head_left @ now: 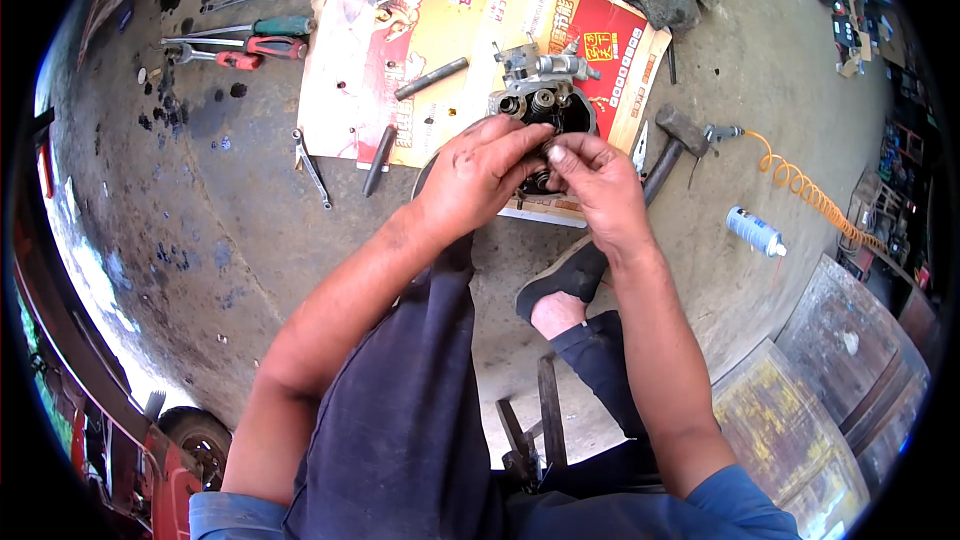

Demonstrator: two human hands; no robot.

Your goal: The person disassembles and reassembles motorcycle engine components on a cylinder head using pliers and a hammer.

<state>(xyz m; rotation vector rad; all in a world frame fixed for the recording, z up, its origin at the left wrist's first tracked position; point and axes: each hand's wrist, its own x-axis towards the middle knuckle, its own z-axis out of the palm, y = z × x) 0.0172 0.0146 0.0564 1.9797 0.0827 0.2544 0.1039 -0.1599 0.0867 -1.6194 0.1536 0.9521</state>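
Concrete floor [260, 275], cardboard [335, 120] on it: metal engine part [511, 86] sat atop, upper spring [543, 100] apparently seated; work around the lower spring [541, 180] looked unfinished. Left hand [480, 168] and right hand [603, 183] met there, fingers bunched; could not tell whether clamped. Hammer [681, 130] lay nearby.

A grey metal engine head [563, 90], its coiled springs [543, 100] exposed, rests on printed cardboard [340, 100].

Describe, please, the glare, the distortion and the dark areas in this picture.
Head view: white glare washes out the left edge of the grey concrete floor; same view: outlines curve toward the picture's dark border; same view: the grey metal engine part is dark inside and partly hidden by the bare left hand and bare right hand.
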